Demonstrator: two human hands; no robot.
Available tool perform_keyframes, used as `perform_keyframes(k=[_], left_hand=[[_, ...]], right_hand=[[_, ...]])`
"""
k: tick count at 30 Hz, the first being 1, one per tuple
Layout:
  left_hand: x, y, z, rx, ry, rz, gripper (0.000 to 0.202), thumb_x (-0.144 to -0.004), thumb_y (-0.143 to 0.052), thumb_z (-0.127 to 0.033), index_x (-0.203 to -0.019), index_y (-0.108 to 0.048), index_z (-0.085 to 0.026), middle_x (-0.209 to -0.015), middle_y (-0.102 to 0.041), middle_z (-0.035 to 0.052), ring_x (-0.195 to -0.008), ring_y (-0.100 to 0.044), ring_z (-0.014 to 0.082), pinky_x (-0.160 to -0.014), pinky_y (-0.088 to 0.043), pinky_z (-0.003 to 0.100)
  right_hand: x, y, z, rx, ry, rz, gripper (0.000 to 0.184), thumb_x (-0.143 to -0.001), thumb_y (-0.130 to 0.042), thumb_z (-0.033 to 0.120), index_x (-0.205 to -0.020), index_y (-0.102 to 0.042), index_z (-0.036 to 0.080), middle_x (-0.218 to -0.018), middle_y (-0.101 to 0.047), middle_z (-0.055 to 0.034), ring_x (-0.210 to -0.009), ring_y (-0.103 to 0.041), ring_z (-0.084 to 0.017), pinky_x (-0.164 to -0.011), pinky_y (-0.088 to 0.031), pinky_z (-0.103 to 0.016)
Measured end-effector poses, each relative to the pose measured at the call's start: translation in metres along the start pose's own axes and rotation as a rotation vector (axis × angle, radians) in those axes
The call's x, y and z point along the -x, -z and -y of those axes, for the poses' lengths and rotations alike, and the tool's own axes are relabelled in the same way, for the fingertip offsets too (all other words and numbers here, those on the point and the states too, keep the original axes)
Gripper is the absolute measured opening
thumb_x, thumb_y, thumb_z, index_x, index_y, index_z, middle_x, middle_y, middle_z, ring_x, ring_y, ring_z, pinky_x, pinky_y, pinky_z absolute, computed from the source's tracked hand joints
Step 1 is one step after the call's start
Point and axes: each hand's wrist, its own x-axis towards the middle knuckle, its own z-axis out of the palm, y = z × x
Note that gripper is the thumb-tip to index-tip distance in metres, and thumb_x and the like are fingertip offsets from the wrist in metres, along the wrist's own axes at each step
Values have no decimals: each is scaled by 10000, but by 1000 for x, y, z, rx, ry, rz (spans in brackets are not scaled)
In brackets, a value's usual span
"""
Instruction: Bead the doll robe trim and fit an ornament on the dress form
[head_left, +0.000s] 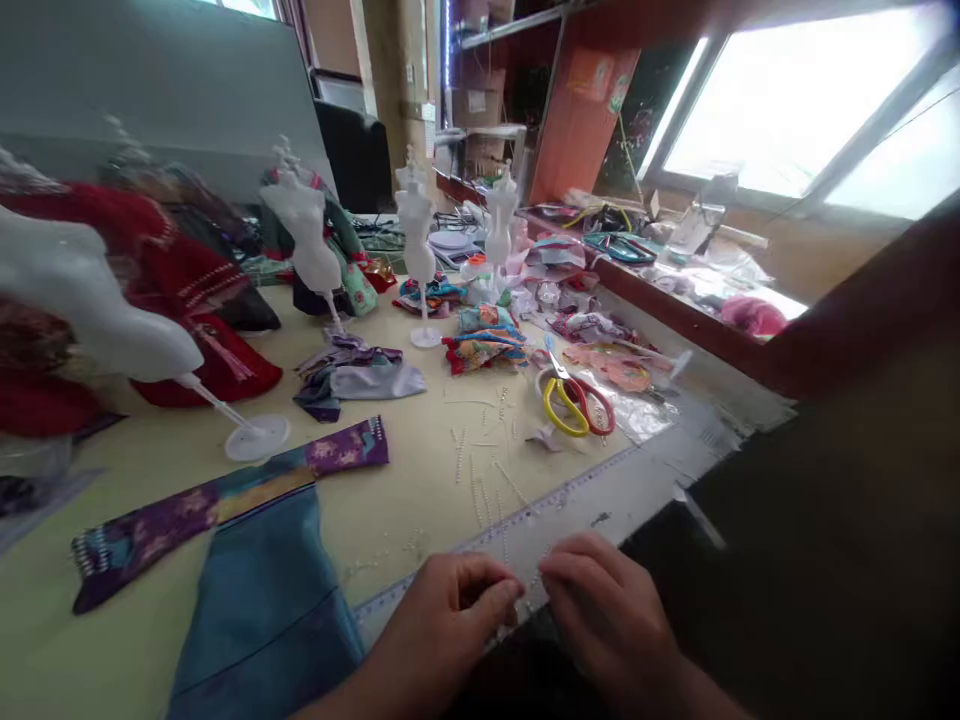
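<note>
My left hand [450, 625] and my right hand [607, 610] are close together at the near table edge. Their fingertips pinch a thin strand of small pearl-like beads [529, 590] between them. Under the hands lies a long clear ruler [510, 530] with printed marks. Several loose bead strands [480, 470] lie just beyond it on the pale yellow cutting mat [420, 500]. To the left of my hands are a teal cloth piece [262, 610] and a purple floral fabric strip [225, 510]. Yellow-and-red-handled scissors [570, 405] rest farther off.
White doll dress forms [416, 225] stand on the mat, with a red garment [202, 350] at the left. Fabric scraps [484, 340] are heaped at the middle. A cluttered window ledge [675, 290] runs along the right, and a dark surface [787, 560] fills the lower right.
</note>
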Motion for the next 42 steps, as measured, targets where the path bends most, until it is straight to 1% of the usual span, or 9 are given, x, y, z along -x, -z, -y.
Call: perform_keyframes(k=[4,10,13,18,23,29,31,37,42], left_hand=[[8,-6,11,144,34,7,265,-736,-575,-338,-592,-575,-115,-506,-493,-39,-499,-425,78,-505,-332,192],[19,-3,18,241,43,-107,253,-704,-635,-366,-728,-641,-114,-569,-542,-16,-546,-462,90,-551,-354,203],[21,0,22,289,54,-125,240,-692,-657,-355,-718,-655,-117,-574,-546,-9,-546,-446,84,-540,-341,196],[21,0,29,496,127,-151,239,-636,-719,-345,-700,-653,-125,-529,-521,-16,-517,-414,75,-506,-324,186],[22,0,33,674,135,-183,267,-552,-782,-320,-703,-663,-134,-569,-541,-16,-515,-423,73,-510,-341,190],[13,6,57,588,59,-161,228,-618,-741,-341,-734,-674,-157,-575,-538,-19,-527,-426,84,-516,-345,189],[12,7,61,558,47,-168,230,-630,-729,-353,-742,-673,-161,-581,-543,-17,-536,-431,91,-519,-351,191],[16,5,50,462,95,-217,280,-596,-738,-399,-682,-651,-147,-572,-537,-16,-537,-428,97,-517,-361,198],[15,7,48,404,111,-199,361,-556,-751,-434,-763,-671,-150,-605,-580,1,-555,-446,110,-534,-376,208]], right_hand=[[3,-4,4,141,149,69,165,-795,-474,38,-860,-593,133,-700,-550,-60,-631,-475,-156,-552,-371,-280],[3,-11,5,272,285,121,162,-843,-448,118,-845,-606,155,-705,-547,-49,-666,-498,-157,-599,-394,-286],[1,-15,4,299,338,148,161,-852,-447,134,-828,-603,161,-710,-540,-45,-677,-500,-151,-621,-403,-284],[-4,-21,2,316,394,180,167,-860,-438,138,-782,-585,156,-707,-529,-43,-662,-484,-144,-625,-405,-287],[-6,-27,5,305,397,175,161,-847,-446,125,-757,-575,159,-689,-520,-37,-656,-468,-143,-613,-395,-286],[-12,-29,16,218,318,100,198,-811,-409,82,-737,-583,139,-646,-508,-37,-600,-421,-137,-542,-343,-283],[-14,-29,18,206,304,96,199,-798,-410,71,-727,-587,127,-637,-511,-41,-599,-414,-138,-538,-333,-283],[-14,-26,19,287,294,203,219,-822,-413,104,-659,-558,123,-639,-495,-39,-608,-391,-138,-550,-310,-291],[-15,-22,20,326,332,267,228,-833,-393,107,-669,-550,123,-638,-480,-36,-615,-383,-145,-577,-319,-303]])
